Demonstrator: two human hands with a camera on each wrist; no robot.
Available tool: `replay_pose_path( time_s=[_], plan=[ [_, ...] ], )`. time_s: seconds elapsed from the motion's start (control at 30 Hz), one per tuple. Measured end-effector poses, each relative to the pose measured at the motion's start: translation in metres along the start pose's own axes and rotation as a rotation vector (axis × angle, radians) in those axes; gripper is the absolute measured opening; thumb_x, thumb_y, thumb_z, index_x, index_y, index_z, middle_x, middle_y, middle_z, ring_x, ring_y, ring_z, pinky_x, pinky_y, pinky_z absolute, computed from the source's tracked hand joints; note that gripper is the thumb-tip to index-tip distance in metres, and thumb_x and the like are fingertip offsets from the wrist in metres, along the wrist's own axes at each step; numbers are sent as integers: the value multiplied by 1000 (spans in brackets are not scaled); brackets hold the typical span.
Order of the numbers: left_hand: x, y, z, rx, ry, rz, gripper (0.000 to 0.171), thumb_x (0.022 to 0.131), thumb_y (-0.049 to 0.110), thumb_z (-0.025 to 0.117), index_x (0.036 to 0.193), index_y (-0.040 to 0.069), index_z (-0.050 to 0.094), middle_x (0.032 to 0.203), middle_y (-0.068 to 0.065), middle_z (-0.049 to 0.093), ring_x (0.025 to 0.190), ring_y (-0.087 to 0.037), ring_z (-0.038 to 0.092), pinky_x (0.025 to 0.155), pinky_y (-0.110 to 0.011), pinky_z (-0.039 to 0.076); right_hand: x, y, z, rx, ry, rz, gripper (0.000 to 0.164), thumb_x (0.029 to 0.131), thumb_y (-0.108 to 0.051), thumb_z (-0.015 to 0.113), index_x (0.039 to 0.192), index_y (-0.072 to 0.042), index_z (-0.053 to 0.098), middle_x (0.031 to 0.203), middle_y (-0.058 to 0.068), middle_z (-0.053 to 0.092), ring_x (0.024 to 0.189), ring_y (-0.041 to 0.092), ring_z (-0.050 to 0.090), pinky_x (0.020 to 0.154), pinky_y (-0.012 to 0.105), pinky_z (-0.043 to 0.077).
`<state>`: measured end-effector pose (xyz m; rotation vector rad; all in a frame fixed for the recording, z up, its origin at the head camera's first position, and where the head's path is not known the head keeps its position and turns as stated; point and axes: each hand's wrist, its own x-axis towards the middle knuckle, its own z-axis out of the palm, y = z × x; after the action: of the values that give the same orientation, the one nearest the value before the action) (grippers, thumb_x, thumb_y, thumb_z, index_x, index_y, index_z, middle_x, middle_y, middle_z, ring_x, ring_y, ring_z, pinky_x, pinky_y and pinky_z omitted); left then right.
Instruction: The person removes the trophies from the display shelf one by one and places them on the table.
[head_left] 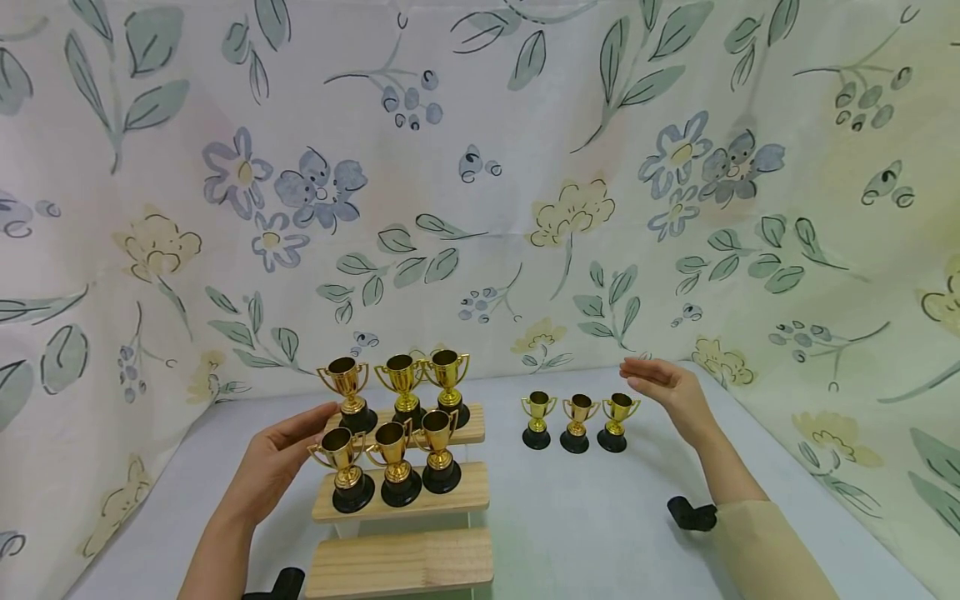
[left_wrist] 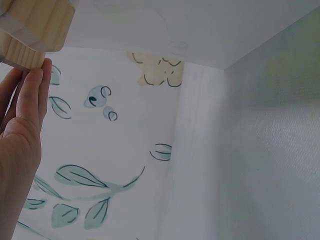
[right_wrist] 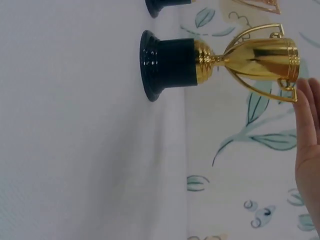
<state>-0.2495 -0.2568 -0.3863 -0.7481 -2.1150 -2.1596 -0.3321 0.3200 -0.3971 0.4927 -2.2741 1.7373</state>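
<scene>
A stepped wooden stand [head_left: 401, 560] is on the left of the table, with small gold trophy cups on black bases on two steps. Three trophies, one of them a cup [head_left: 402, 385], occupy the top step, and three more, including a cup [head_left: 392, 454], fill the middle step. My left hand [head_left: 273, 462] has extended fingers at the left end of the top step, touching the wood [left_wrist: 25, 55] in the left wrist view. Right of the stand, three trophies [head_left: 579, 421] stand in a row. Beside the rightmost trophy [right_wrist: 175, 62], my right hand [head_left: 671, 400] is held up with straight fingers.
The bottom step of the stand carries nothing. A white cloth [head_left: 570, 517] covers the table. Behind and at the sides hangs a curtain [head_left: 480, 200] printed with flowers and leaves. A black wrist device [head_left: 690, 514] is at the right sleeve.
</scene>
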Motion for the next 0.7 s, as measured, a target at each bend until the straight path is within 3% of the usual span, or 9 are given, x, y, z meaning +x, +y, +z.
replay_pose_path(
  time_s=[0.13, 0.3, 0.7],
  plan=[
    [0, 0, 0, 1, -4, 1, 45, 101, -5, 43, 146, -2, 45, 133, 23, 61, 123, 9, 56, 99, -5, 46, -1, -13, 7, 100, 27, -38, 42, 95, -10, 65, 131, 10, 55, 113, -13, 74, 105, -1, 70, 91, 10, 54],
    [1, 0, -1, -10, -3, 9, 46, 101, -8, 41, 145, 0, 47, 133, 22, 61, 123, 9, 56, 99, -4, 46, 0, -29, 22, 184, -38, -102, 38, 95, -3, 62, 129, 12, 55, 115, -9, 74, 107, 3, 70, 92, 14, 55],
    [1, -1, 0, -33, -17, 28, 45, 101, -7, 41, 145, 3, 49, 134, 19, 62, 124, 6, 57, 100, -6, 47, -1, -50, 59, 135, -134, -111, 36, 94, -5, 65, 126, 8, 59, 114, -12, 74, 103, 3, 71, 88, 18, 59]
  ],
)
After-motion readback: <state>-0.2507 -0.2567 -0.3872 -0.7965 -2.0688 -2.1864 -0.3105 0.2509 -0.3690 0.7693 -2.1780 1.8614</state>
